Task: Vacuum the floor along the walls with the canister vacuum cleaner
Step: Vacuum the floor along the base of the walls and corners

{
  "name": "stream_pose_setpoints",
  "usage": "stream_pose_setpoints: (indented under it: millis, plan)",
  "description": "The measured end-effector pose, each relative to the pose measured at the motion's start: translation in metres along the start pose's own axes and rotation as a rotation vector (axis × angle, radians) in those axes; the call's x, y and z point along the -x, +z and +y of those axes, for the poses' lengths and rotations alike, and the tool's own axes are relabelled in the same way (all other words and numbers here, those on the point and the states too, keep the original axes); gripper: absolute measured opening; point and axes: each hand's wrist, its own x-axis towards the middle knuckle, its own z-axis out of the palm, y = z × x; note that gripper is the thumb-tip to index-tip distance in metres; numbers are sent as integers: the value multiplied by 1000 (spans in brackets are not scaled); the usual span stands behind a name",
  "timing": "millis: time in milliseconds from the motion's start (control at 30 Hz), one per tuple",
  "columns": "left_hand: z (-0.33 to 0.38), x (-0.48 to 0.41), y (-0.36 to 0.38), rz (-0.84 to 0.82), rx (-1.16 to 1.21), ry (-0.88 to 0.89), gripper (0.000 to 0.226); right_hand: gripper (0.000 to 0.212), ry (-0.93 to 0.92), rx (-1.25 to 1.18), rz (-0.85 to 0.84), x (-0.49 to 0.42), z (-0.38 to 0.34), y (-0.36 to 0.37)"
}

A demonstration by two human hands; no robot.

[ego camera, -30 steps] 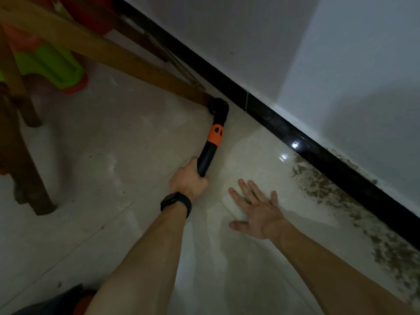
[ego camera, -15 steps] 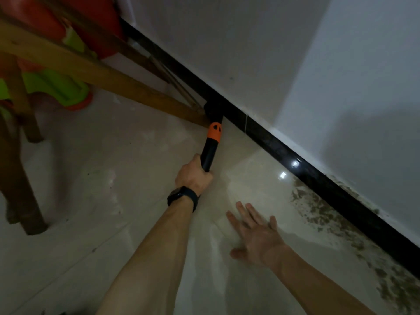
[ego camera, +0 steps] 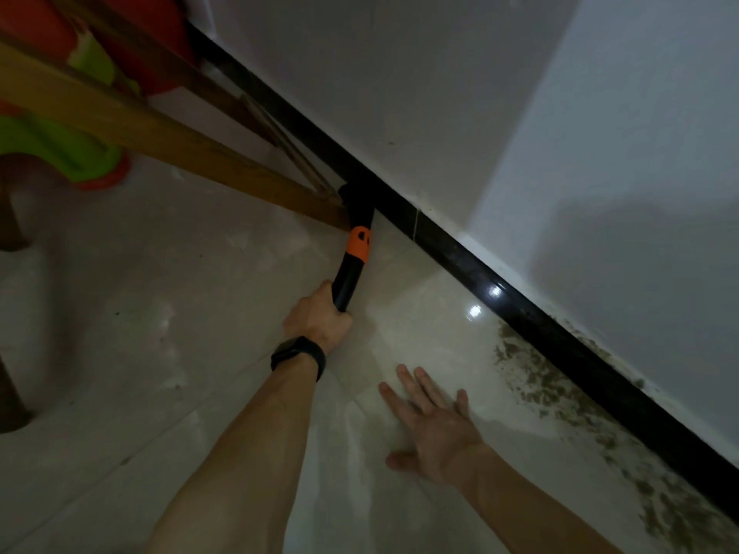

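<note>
We see the black plastic vacuum wand with an orange collar (ego camera: 352, 269) lying low over the glossy pale tiled floor (ego camera: 160, 313). Its dark nozzle end (ego camera: 358, 201) is at the floor's far edge, right against the shiny black baseboard (ego camera: 480, 273) and touching the foot of a slanted brown wooden furniture rail (ego camera: 180, 141). The left hand (ego camera: 318, 317) grips the lower end of the wand, fingers wrapped round the tube, and a black wristband (ego camera: 298, 355) sits on that wrist. The right hand (ego camera: 432, 421) rests palm down on the tiles nearer to us, fingers straight and spread, apart from the wand. To its right, along the floor's edge under the baseboard, we see a patch of mottled brown-green staining (ego camera: 560, 393). Above the baseboard rises a plain white wall (ego camera: 400, 94). Behind the wooden rail, towards the far left corner of the floor, stands a green and red plastic object (ego camera: 72, 153), partly hidden.
</note>
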Motion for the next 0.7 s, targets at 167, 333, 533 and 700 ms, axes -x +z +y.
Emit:
stream_pose_setpoints:
  millis: [167,333,533,700]
  plan:
    - [4,34,-13,80,-65,1,30,108,4,-19,23,-2,-1,0]
    - [-10,97,-5,-96,-196,172,31,98,15,-126,19,5,-5,-9]
    - [-12,157,15,-263,-270,276,28,61,138,-1052,244,32,3,-2]
    - [11,187,35,-297,-293,322,27,19,257,-2155,334,69,20,8]
